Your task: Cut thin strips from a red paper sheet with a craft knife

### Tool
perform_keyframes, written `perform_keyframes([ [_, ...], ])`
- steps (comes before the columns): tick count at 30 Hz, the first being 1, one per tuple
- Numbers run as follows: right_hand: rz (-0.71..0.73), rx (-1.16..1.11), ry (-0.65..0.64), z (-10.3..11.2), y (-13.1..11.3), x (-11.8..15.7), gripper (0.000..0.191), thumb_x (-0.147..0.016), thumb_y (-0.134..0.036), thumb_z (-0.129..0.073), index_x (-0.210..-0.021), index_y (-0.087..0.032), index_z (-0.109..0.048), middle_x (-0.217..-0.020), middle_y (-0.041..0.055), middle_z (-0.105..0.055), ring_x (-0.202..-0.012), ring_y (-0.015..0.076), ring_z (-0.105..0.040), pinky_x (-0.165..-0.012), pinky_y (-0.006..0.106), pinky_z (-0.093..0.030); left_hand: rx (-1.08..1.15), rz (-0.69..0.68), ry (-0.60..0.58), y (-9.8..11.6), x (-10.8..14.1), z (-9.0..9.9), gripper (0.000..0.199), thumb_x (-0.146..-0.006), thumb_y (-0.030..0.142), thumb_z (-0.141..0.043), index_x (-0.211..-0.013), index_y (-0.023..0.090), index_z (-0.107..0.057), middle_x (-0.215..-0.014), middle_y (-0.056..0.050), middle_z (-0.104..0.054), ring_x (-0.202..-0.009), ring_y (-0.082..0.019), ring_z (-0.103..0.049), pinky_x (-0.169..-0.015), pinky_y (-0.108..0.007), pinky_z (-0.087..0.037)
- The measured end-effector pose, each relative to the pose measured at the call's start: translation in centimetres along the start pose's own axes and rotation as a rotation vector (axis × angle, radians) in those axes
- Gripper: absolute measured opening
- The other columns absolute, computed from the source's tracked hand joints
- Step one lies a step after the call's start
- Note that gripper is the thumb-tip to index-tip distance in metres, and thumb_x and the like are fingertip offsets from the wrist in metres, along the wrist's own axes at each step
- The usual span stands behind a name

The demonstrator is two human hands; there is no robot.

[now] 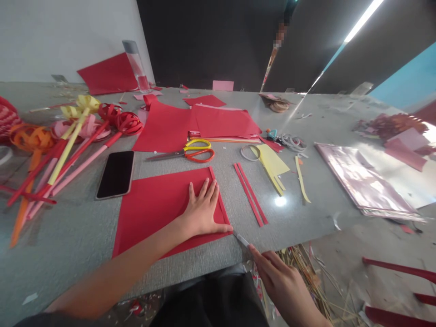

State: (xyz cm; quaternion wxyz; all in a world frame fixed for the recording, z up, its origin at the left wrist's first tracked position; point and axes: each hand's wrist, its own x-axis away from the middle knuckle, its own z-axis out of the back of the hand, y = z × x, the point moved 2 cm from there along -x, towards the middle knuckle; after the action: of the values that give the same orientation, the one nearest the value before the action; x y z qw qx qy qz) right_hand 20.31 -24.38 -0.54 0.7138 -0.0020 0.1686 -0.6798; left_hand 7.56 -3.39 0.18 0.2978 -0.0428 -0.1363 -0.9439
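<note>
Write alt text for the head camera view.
The left hand presses red paper flat on a gray table while the right hand holds a cutter at its near right corner. Scissors, a phone and paper flowers lie nearby.

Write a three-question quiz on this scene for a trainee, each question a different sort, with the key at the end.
1. What is under the person's left hand?
A) a black-screened phone
B) a large red paper sheet
C) a pale pink foil-like packet

2. True or false: the person's right hand holds the steel scissors with one yellow and one orange handle loop.

3. Fill in the number: to the right of the red sheet lie ___ long, narrow red strips.

Key: 1 B; 2 false, it holds a slim, pale cutting tool; 3 two.
</note>
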Motion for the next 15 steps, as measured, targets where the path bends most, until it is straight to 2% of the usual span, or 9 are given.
perform_keyframes([
  [7,-0.004,0.008,-0.007,-0.1,0.1,-0.3,0.040,-0.097,-0.023,-0.026,-0.118,-0.013,-0.059,-0.075,0.0053,-0.063,-0.048,0.0093,-0.060,-0.046,0.019,-0.050,-0.014,0.018,-0.033,0.2,0.2,0.4,0.119,-0.061,0.087,-0.031,-0.145,0.004,-0.011,-0.151,-0.018,0.000,-0.138,-0.039,0.006,-0.100,-0.069,0.011],
  [15,0.000,0.038,0.011,0.2,-0.1,-1.2,0.043,-0.098,-0.024,-0.023,-0.115,-0.014,-0.061,-0.071,0.0043,-0.063,-0.048,0.0090,-0.060,-0.047,0.018,-0.049,-0.037,0.026,-0.054,0.4,0.2,0.6,0.122,-0.060,0.087,-0.033,-0.144,0.002,-0.010,-0.151,-0.016,0.004,-0.138,-0.037,0.009,-0.100,-0.069,0.011],
])
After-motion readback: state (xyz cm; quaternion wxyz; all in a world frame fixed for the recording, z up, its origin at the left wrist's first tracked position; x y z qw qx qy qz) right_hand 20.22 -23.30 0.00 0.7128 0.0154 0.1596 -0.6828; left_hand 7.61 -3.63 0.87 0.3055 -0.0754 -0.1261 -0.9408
